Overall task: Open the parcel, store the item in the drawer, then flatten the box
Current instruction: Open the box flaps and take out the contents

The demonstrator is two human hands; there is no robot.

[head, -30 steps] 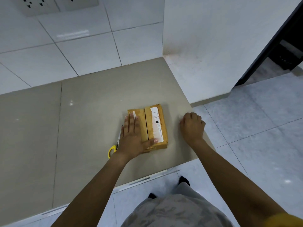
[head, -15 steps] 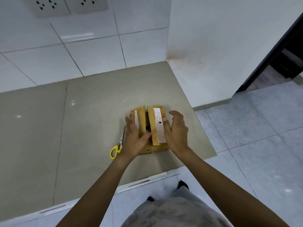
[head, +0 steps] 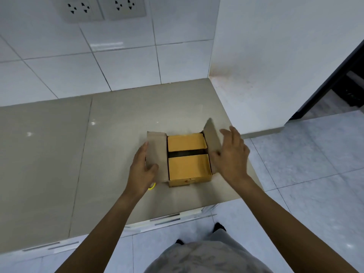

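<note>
A small yellow-brown cardboard parcel [head: 187, 160] sits on the beige counter [head: 118, 134] near its right end. Its two outer flaps are folded out to the sides. The two inner flaps lie closed with a dark gap between them, so the item inside is hidden. My left hand [head: 142, 170] grips the left outer flap [head: 156, 154], thumb on top. My right hand [head: 230, 156] rests against the raised right outer flap [head: 211, 138], fingers spread.
A bit of a yellow scissors handle [head: 152, 186] peeks out below my left hand. Tiled wall with two socket plates [head: 102, 8] behind the counter. A white wall [head: 275, 56] bounds the counter's right end; grey floor tiles [head: 305, 174] lie beyond.
My right hand came from the counter to the parcel. Both hands pulled the two outer flaps apart, from closed to folded outwards, which exposed the inner flaps.
</note>
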